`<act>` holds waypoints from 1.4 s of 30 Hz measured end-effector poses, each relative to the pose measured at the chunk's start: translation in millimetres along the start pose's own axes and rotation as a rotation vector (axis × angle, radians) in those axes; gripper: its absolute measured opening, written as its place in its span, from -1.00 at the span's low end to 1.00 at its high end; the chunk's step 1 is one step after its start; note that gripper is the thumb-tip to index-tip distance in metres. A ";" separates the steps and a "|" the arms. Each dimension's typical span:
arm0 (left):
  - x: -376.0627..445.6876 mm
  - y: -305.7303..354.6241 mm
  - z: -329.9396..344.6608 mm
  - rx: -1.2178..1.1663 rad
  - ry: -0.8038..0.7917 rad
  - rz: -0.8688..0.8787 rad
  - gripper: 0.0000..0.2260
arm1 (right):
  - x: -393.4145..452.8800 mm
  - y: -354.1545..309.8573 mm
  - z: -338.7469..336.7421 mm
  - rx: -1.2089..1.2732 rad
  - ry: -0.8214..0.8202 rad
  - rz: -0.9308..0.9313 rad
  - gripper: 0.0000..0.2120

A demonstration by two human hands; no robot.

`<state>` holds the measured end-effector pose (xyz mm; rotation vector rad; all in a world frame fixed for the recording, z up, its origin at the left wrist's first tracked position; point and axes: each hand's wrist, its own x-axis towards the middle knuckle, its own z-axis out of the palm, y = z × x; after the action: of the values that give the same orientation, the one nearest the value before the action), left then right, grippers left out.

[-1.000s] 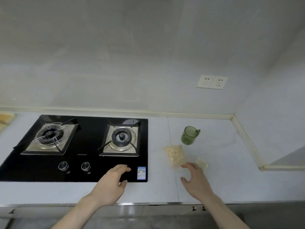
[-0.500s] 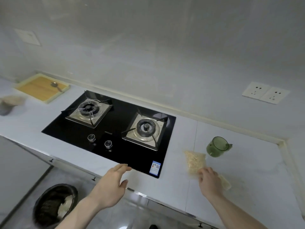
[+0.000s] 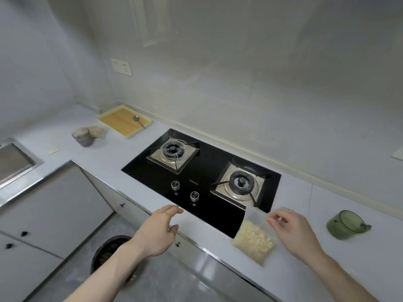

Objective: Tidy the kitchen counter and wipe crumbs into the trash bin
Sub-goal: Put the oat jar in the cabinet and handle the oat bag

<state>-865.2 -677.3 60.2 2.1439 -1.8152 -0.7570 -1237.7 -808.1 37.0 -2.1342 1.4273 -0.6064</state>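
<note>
My right hand (image 3: 292,229) pinches the top edge of a clear plastic bag of pale crumbs (image 3: 254,239), which hangs lifted over the counter's front edge beside the stove. My left hand (image 3: 157,229) hovers with relaxed fingers and holds nothing, just off the counter edge in front of the stove knobs. A dark round trash bin (image 3: 109,249) stands on the floor below, partly hidden by my left forearm. The pale counter (image 3: 359,258) runs from the right round to the left corner.
A black two-burner gas stove (image 3: 202,182) sits mid-counter. A green transparent cup (image 3: 345,224) stands at the right. At the far left are a wooden tray (image 3: 124,122) with a spoon (image 3: 138,120), brownish bowls (image 3: 84,136), a small pale scrap (image 3: 53,151) and a sink (image 3: 13,162).
My right hand took hold of the crumb bag and lifted it left toward the stove's front corner. The view swung left, showing the bin, tray and sink. My left hand stayed open.
</note>
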 end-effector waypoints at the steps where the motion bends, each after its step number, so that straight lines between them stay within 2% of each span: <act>1: -3.8 -8.9 -10.1 -0.003 0.012 -0.013 -0.58 | 5.3 -24.1 6.1 0.002 -0.019 -0.056 -0.87; 7: -32.8 -79.3 -63.1 0.039 0.110 -0.069 -0.55 | 48.4 -157.6 66.0 0.009 -0.068 -0.284 -0.90; 12: -60.5 -132.7 -96.7 0.060 0.139 -0.126 -0.54 | 88.3 -236.4 110.6 0.069 -0.022 -0.300 -0.93; 18: -85.1 -192.6 -141.9 0.054 0.250 -0.212 -0.52 | 142.2 -317.6 152.1 0.185 -0.067 -0.293 -0.91; 29: -71.2 -285.4 -218.1 -0.016 0.372 -0.326 -0.54 | 238.0 -409.5 252.2 0.255 -0.198 -0.260 -0.85; 37: -30.0 -357.3 -274.3 -0.023 0.422 -0.413 -0.55 | 332.7 -452.9 340.2 0.310 -0.316 -0.159 -0.92; 42: -4.6 -402.2 -292.1 -0.038 0.417 -0.466 -0.55 | 384.3 -474.4 393.0 0.397 -0.370 0.000 -0.90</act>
<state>-372.4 -634.4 109.5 2.4964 -1.1047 -0.3759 -526.0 -949.5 61.3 -1.8135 1.0101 -0.4231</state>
